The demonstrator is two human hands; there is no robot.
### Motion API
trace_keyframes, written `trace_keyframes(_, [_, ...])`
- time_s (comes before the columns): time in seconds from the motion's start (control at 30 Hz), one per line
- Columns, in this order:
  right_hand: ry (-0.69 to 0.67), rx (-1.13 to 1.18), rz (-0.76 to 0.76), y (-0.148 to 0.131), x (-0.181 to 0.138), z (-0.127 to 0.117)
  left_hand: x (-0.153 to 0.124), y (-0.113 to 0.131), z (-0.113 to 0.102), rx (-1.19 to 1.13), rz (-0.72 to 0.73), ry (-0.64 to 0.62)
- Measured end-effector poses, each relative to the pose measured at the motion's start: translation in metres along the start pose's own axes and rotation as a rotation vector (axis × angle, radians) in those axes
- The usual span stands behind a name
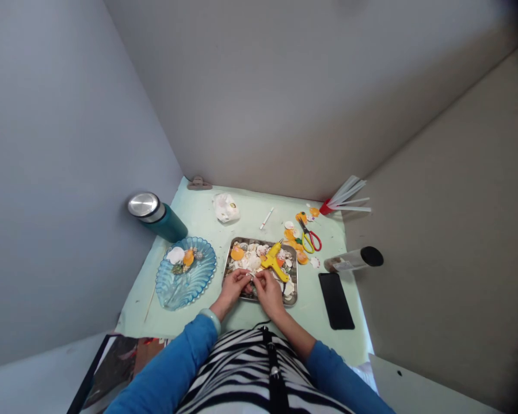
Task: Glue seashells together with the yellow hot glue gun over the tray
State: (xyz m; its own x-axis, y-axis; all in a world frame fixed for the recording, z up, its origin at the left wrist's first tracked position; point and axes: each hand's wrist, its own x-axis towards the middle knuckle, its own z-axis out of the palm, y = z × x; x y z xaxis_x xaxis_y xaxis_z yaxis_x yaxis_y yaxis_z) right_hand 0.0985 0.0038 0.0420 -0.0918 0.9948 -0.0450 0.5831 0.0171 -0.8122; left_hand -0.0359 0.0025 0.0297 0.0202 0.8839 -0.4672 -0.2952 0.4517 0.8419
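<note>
My left hand and my right hand meet over the near edge of a metal tray. Fingertips of both are pinched together around something small and whitish, too small to name. Seashells in white, brown and orange fill the tray. A yellow hot glue gun lies on the shells, just beyond my right hand, its nozzle pointing away to the upper right. To the left of my left hand rests a blue scalloped glass plate carrying a cluster of shells.
A teal flask stands at the left. Scissors and orange shells lie right of the tray. Farther right are a black phone, a clear jar and a red cup of glue sticks. Partition walls enclose the table.
</note>
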Motion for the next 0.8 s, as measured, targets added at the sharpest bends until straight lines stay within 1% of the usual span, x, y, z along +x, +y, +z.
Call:
trace_keyframes(0.17, [-0.029, 0.02, 0.001, 0.0019, -0.0015, 0.0009, 0.001, -0.0015, -0.0004, -0.003, -0.001, -0.005])
trace_keyframes(0.4, [-0.021, 0.001, 0.038, 0.0017, 0.0004, 0.0047, 0.0014, -0.002, 0.0005, -0.007, -0.016, 0.014])
trace_keyframes(0.57, [-0.022, 0.002, 0.048, 0.0015, -0.0001, 0.006, -0.0001, 0.0015, 0.0019, -0.028, -0.021, -0.008])
trace_keyframes(0.8, [-0.034, 0.035, 0.101, 0.0028, 0.0028, 0.0059, -0.001, 0.0039, 0.0032, -0.029, -0.037, -0.022])
